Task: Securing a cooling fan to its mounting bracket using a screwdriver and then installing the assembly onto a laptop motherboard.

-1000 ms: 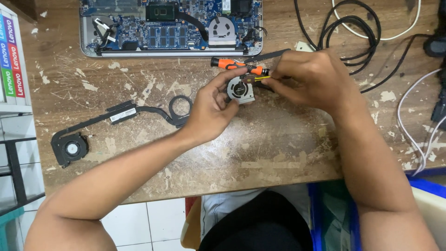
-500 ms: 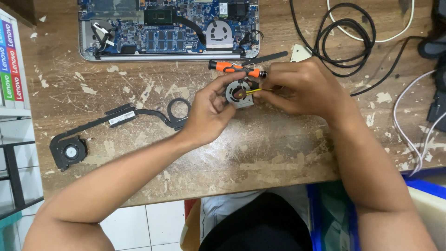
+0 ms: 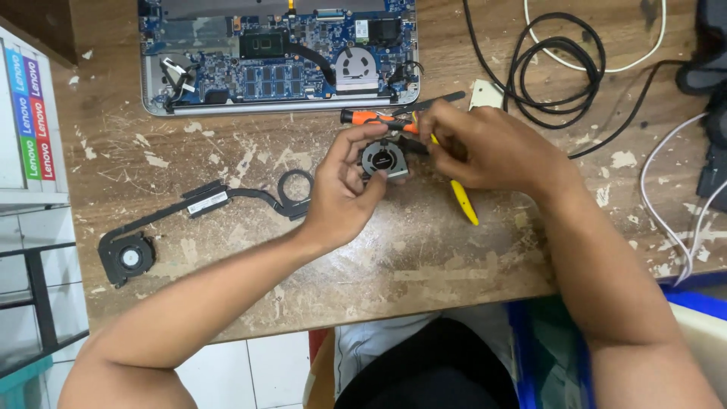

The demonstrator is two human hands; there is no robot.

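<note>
My left hand (image 3: pixel 344 189) holds a small round grey laptop fan (image 3: pixel 383 159) by its left side, just above the worn wooden table (image 3: pixel 424 257). My right hand (image 3: pixel 485 148) pinches the fan's right edge and has a yellow-handled tool (image 3: pixel 462 201) sticking out under the palm. An orange-and-black screwdriver (image 3: pixel 371 117) lies just behind the fan. Beyond it sits an open laptop (image 3: pixel 276 57) with its blue circuit board exposed.
A black heat pipe with a fan housing (image 3: pixel 125 254) lies at the left of the table. Coiled black cable (image 3: pixel 556 68) and white cables (image 3: pixel 666 204) lie at the right. A white box (image 3: pixel 26 113) stands at the left edge. A blue bin (image 3: pixel 681 303) is below right.
The two hands stay together on the fan. The yellow tool now shows below my right hand. The view has shifted slightly.
</note>
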